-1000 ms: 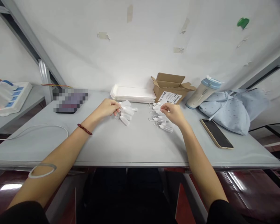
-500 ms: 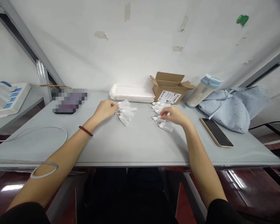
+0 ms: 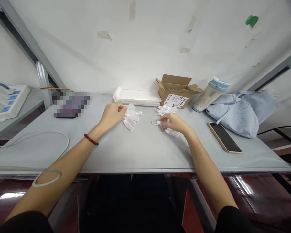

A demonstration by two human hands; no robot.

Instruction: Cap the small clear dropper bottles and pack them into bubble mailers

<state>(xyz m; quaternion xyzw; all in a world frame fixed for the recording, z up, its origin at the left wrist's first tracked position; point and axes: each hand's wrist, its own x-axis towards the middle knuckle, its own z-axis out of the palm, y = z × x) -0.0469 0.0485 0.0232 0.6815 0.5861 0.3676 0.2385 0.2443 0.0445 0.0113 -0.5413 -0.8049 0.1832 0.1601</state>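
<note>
Two clusters of small white plastic tags with wire loops lie on the grey table [image 3: 140, 152]. My left hand [image 3: 113, 114] has its fingers curled on the left bunch of tags [image 3: 131, 117] and holds it by its near end. My right hand [image 3: 173, 122] rests on the right cluster of tags [image 3: 167, 110], fingers pinched on one white tag [image 3: 157, 122] at the cluster's left edge. A red bead bracelet [image 3: 91, 139] circles my left wrist.
Behind the tags lie a stack of white trays [image 3: 137, 96] and an open cardboard box [image 3: 176, 91]. To the right stand a tumbler [image 3: 210, 94], a light blue bag [image 3: 240, 111] and a phone [image 3: 224, 137]. A white cable [image 3: 34, 137] loops at left.
My right hand has dropped from the far end of the right cluster and moved left and nearer, pinching a tag. My left hand stays on its bunch.
</note>
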